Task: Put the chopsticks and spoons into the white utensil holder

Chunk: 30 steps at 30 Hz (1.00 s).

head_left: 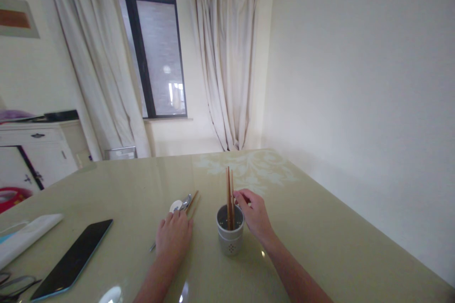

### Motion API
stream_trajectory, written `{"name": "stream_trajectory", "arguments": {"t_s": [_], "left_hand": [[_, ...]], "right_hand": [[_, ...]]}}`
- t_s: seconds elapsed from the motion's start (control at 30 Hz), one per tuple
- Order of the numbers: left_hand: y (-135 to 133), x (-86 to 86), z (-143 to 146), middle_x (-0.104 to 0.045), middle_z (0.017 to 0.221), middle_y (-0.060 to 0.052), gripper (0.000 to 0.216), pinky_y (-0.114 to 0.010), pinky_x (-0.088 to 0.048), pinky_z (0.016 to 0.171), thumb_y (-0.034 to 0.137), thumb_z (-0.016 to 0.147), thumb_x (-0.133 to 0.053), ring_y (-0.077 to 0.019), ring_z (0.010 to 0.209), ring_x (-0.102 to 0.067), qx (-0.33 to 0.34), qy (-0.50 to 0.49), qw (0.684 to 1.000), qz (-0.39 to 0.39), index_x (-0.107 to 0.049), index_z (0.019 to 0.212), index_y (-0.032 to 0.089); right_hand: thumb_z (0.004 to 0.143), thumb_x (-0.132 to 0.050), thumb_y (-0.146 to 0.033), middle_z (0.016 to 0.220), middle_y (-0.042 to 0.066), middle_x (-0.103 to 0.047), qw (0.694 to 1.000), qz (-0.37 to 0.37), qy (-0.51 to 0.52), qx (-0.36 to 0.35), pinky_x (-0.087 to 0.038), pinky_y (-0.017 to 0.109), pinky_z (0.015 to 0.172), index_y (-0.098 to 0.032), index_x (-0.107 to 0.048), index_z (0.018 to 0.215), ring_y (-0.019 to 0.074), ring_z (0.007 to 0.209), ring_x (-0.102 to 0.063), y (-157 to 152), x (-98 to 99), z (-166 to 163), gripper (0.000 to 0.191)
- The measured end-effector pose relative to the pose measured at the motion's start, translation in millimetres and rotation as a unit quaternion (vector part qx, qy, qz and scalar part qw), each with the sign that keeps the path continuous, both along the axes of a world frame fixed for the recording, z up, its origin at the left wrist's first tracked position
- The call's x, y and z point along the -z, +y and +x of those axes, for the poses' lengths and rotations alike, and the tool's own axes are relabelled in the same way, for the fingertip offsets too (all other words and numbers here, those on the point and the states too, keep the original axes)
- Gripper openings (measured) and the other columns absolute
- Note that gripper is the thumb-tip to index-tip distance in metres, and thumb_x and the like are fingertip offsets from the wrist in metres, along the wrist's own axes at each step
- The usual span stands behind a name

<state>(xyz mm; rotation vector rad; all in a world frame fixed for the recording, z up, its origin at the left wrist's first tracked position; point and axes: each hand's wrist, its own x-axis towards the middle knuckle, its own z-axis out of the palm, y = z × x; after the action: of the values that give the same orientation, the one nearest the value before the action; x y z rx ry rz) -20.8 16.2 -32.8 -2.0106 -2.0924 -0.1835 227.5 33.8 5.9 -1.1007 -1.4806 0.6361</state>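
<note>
A grey utensil holder [231, 242] with small holes in its side stands on the table, and several wooden chopsticks [229, 199] stand upright in it. My right hand [253, 210] is at the holder's right rim, thumb and fingers pinched on one of the chopsticks. To the left, my left hand [175, 233] lies palm down over loose utensils, its fingers lying flat. Past its fingertips show a metal spoon [186, 202], a white spoon [175, 206] and chopsticks [193, 202]. A thin metal handle [152, 247] sticks out on its left side. The rest of these utensils is hidden under the hand.
A dark tablet or large phone [74, 258] lies on the pale green table [284, 241] at left. Beside it are a white flat object [30, 236] and dark cords or glasses [17, 284]. A wall [362, 104] borders the table's right side; curtains [227, 57] hang behind.
</note>
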Motion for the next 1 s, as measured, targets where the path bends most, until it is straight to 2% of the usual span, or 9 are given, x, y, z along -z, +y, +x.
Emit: {"name": "stream_trajectory", "arguments": {"t_s": [0.17,0.3,0.4,0.5,0.57,0.7,0.77,0.83,1.0], "left_hand": [[3,-7.3,6,-0.079,0.115,-0.015,0.030,-0.040,-0.053,0.096,0.022,0.105,-0.044,-0.0296,0.116,-0.072,0.006,-0.038,0.999,0.007,-0.074,0.107,0.019],[4,-11.2,12,-0.080,0.095,-0.009,0.033,-0.033,-0.054,0.081,0.031,0.111,-0.035,-0.0252,0.091,-0.077,0.023,-0.194,0.977,0.084,-0.065,0.112,0.020],[-3,-11.0,20,-0.079,0.093,-0.007,0.032,-0.032,-0.056,0.077,0.038,0.112,-0.036,-0.0225,0.085,-0.076,0.150,-0.280,0.925,0.208,-0.064,0.107,0.023],[-15,-14.0,31,-0.077,0.085,-0.004,0.032,-0.030,-0.058,0.075,0.039,0.111,-0.043,-0.0195,0.077,-0.074,0.306,-0.269,0.873,0.269,-0.068,0.099,0.023],[-22,-17.6,38,-0.076,0.082,-0.003,0.027,-0.029,-0.058,0.072,0.035,0.111,-0.047,-0.0181,0.074,-0.073,0.354,-0.256,0.852,0.288,-0.069,0.099,0.023],[-28,-21.7,42,-0.079,0.092,-0.003,0.019,-0.028,-0.060,0.078,0.029,0.110,-0.051,-0.0178,0.082,-0.075,0.378,-0.239,0.832,0.328,-0.069,0.110,0.022],[-24,-20.6,37,-0.080,0.097,-0.005,0.023,-0.028,-0.059,0.082,0.028,0.111,-0.048,-0.0182,0.088,-0.075,0.376,-0.224,0.841,0.319,-0.069,0.114,0.022],[-17,-17.8,29,-0.080,0.099,-0.007,0.030,-0.030,-0.058,0.086,0.028,0.112,-0.041,-0.0195,0.092,-0.075,0.334,-0.214,0.866,0.304,-0.071,0.115,0.021],[3,-9.2,7,-0.079,0.099,-0.010,0.035,-0.041,-0.054,0.090,0.026,0.110,-0.043,-0.0282,0.099,-0.072,0.116,-0.098,0.968,0.201,-0.077,0.103,0.019]], "right_hand": [[0.098,-0.063,-0.058,0.079,0.006,-0.077,0.999,0.025,0.014,0.032,-0.047,0.031,0.064,-0.020,-0.079,0.085,0.0233,0.073,-0.068,-1,-1.0,1,0.043],[0.105,-0.059,-0.049,0.079,0.005,-0.072,0.988,0.131,-0.008,0.080,-0.049,0.033,0.072,-0.022,-0.077,0.087,0.0227,0.076,-0.064,-10,-4.9,1,0.037],[0.107,-0.058,-0.040,0.084,0.006,-0.073,0.975,0.208,-0.067,0.041,-0.050,0.037,0.079,-0.024,-0.079,0.096,0.0248,0.083,-0.064,-21,-7.4,-1,0.028],[0.107,-0.060,-0.033,0.093,0.008,-0.076,0.964,0.246,-0.099,-0.031,-0.051,0.040,0.084,-0.026,-0.078,0.105,0.0263,0.089,-0.066,-31,-9.0,-6,0.020],[0.107,-0.059,-0.032,0.094,0.008,-0.077,0.966,0.238,-0.079,-0.059,-0.053,0.040,0.086,-0.026,-0.077,0.103,0.0262,0.091,-0.067,-35,-9.2,-9,0.020],[0.107,-0.059,-0.038,0.093,0.007,-0.077,0.983,0.158,0.016,-0.087,-0.056,0.035,0.082,-0.025,-0.076,0.099,0.0238,0.088,-0.071,-37,-9.1,-15,0.024],[0.107,-0.060,-0.041,0.089,0.006,-0.077,0.985,0.122,0.091,-0.078,-0.056,0.032,0.078,-0.023,-0.075,0.096,0.0220,0.083,-0.071,-34,-11.1,-15,0.026],[0.107,-0.059,-0.044,0.086,0.006,-0.078,0.977,0.123,0.172,-0.032,-0.055,0.031,0.073,-0.022,-0.071,0.094,0.0206,0.077,-0.070,-29,-15.6,-10,0.029],[0.104,-0.063,-0.050,0.077,0.005,-0.077,0.946,0.177,0.256,0.093,-0.052,0.031,0.067,-0.021,-0.068,0.098,0.0189,0.067,-0.065,-13,-27.0,13,0.031]]}}
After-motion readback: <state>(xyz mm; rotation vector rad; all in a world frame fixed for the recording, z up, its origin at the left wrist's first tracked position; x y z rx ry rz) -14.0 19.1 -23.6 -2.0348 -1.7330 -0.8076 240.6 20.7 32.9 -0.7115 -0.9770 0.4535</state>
